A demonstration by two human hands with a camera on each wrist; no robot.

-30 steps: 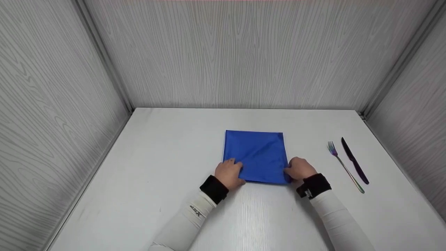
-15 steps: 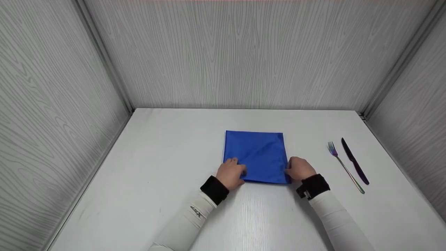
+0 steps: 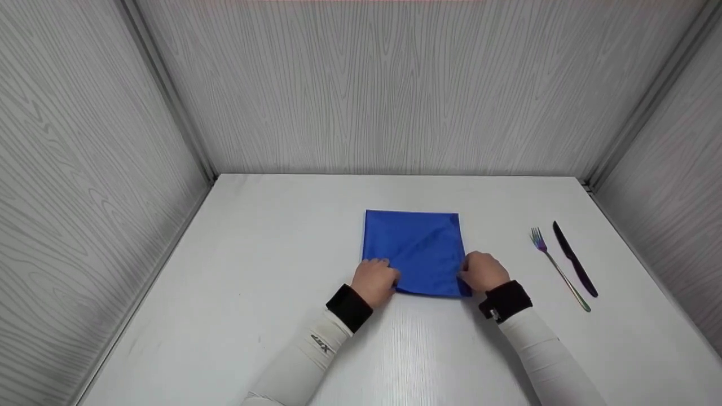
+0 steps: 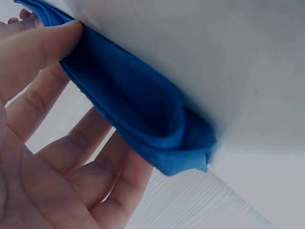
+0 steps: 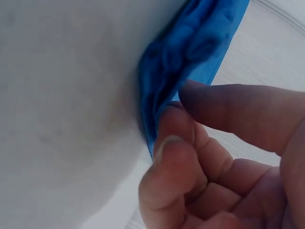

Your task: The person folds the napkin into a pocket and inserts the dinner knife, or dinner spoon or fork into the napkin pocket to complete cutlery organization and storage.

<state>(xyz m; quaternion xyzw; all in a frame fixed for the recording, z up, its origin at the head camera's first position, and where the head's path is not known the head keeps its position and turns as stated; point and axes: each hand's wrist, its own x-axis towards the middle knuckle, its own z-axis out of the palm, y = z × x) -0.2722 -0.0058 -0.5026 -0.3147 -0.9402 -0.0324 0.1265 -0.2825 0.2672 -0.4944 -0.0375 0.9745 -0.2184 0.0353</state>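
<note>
A blue folded cloth (image 3: pixel 414 242) lies as a near square at the middle of the table. At its near left corner my left hand (image 3: pixel 375 280) pinches the front edge. In the left wrist view the thumb (image 4: pixel 59 43) is on one side of the layered blue edge and the fingers (image 4: pixel 90 143) are on the other, with a rounded fold gaping between the layers. My right hand (image 3: pixel 484 272) holds the near right corner. Up close, its thumb (image 5: pixel 238 107) and curled index finger meet at the cloth's edge, where several layers show.
On the right of the white table (image 3: pixel 271 237) lie a rainbow-coloured fork (image 3: pixel 560 270) and a dark knife (image 3: pixel 574 258), side by side. Grey wood-grain panels (image 3: pixel 361 84) stand along the back and both sides.
My left hand has shifted slightly right along the cloth's front edge, its fingers now more curled. The right hand has moved very slightly left. The cloth stays nearly in place.
</note>
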